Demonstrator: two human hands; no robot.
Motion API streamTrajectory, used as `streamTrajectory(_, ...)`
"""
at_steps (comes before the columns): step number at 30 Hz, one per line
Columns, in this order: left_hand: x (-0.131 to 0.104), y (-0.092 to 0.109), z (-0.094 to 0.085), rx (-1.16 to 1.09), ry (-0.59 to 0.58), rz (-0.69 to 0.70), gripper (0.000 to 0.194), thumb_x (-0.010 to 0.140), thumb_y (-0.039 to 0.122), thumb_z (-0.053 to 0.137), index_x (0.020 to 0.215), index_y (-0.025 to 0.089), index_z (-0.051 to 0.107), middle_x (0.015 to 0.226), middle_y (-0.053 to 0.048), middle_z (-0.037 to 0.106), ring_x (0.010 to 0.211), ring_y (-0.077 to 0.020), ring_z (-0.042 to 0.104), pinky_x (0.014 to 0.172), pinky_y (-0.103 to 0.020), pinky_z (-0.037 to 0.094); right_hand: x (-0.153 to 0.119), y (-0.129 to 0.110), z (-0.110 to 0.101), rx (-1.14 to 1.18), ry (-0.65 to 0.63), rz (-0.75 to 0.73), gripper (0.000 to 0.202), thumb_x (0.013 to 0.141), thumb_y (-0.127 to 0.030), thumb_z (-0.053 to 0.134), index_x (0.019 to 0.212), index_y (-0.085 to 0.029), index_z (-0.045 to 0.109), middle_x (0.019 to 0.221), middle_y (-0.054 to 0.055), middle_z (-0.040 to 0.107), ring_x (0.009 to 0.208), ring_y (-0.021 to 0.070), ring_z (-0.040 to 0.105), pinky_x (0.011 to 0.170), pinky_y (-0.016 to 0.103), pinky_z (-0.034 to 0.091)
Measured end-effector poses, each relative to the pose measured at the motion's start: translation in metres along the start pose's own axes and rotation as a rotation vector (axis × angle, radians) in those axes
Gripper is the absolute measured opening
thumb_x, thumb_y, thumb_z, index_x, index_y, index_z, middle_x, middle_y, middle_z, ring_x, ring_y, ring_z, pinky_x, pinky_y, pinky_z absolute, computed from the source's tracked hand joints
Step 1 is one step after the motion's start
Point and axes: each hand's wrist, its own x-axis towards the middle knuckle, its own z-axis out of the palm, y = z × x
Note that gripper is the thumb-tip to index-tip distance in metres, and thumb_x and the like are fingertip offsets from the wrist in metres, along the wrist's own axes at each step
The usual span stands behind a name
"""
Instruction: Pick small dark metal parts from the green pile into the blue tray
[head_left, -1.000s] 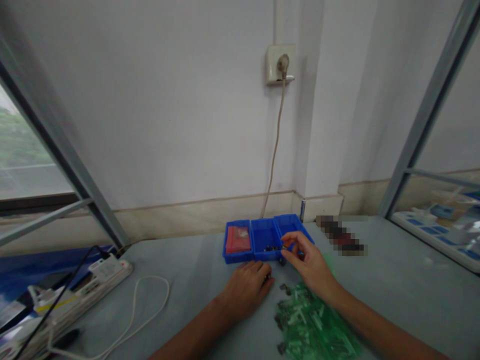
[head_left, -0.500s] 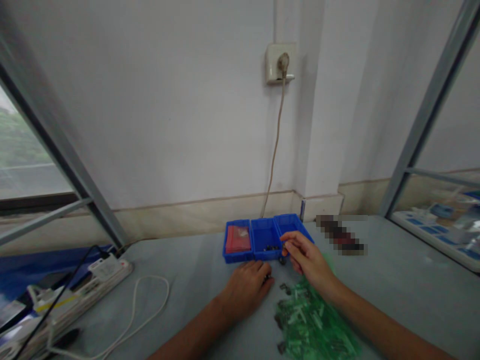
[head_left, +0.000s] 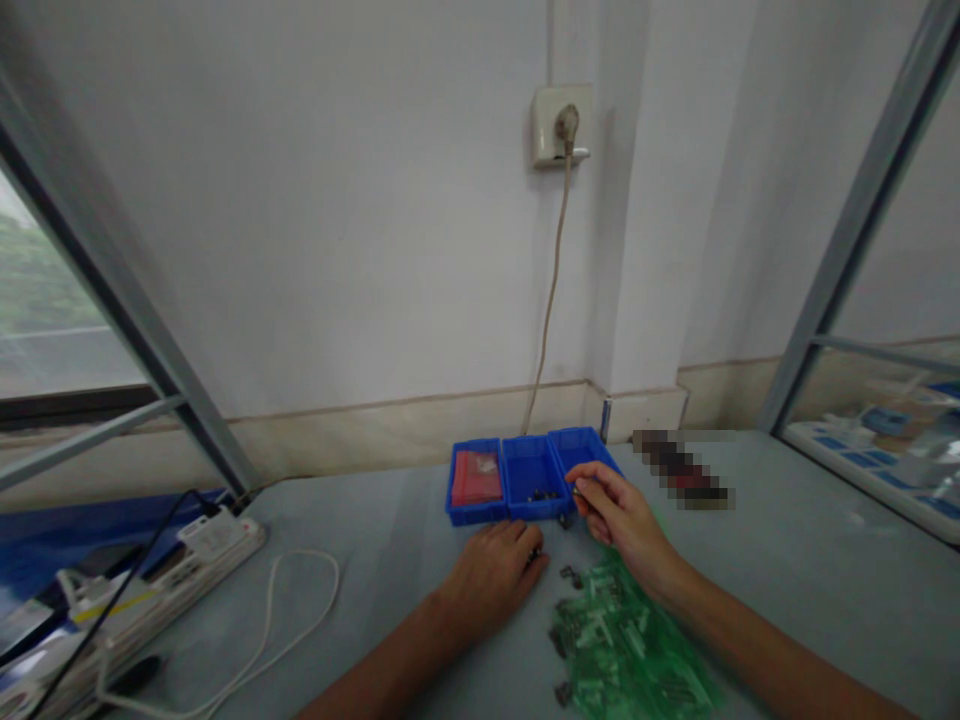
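small part, just right of the near end of the middle blue bin, was pinched between thumb and forefinger of the right hand. left hand lay on the near side of that bin, fingers curled around a dark piece; anything deeper in the palm could not be told. green bag sat nearer and right of the bin, red packets to its left. step in hand, as judged: fingertip handling of a single part; next move seemed to call for a light, steady pinch. no brand, label or lettering was legible.
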Motion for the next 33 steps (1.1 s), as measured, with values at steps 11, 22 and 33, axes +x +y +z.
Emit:
streamTrajectory(11,0.0003,0.0021,-0.0021,0.004,-0.026,-0.016,0.007,0.104,0.026,0.056,0.106,0.02,0.058,0.103,-0.005,0.066,0.094,-0.0227,0.063,0.084,-0.033,0.049,0.0007,-0.0006,0.0008,-0.011,0.012,-0.035,0.032,0.083,-0.048,0.077,0.099,-0.022,0.066,0.069,-0.005,0.054,0.043,0.0057,0.034,0.038,0.02,0.025)
streamTrajectory(22,0.0007,-0.0001,-0.001,-0.014,-0.025,-0.011,0.007,0.103,0.026,0.054,0.106,0.02,0.058,0.104,-0.005,0.066,0.094,-0.0224,0.062,0.084,-0.033,0.048,0.0018,0.0007,-0.0027,-0.033,0.088,-0.101,0.033,0.083,-0.047,0.077,0.103,-0.024,0.064,0.075,-0.005,0.053,0.044,0.0064,0.035,0.039,0.022,0.028)
streamTrajectory(33,0.0001,-0.0007,0.0006,-0.021,-0.007,-0.001,0.01,0.105,0.028,0.05,0.105,0.02,0.057,0.103,-0.005,0.066,0.093,-0.0219,0.062,0.085,-0.033,0.049,-0.0017,-0.0012,-0.0015,-0.164,-0.024,-0.07,0.031,0.084,-0.05,0.076,0.096,-0.025,0.063,0.064,-0.008,0.049,0.044,0.0093,0.041,0.041,0.023,0.03)
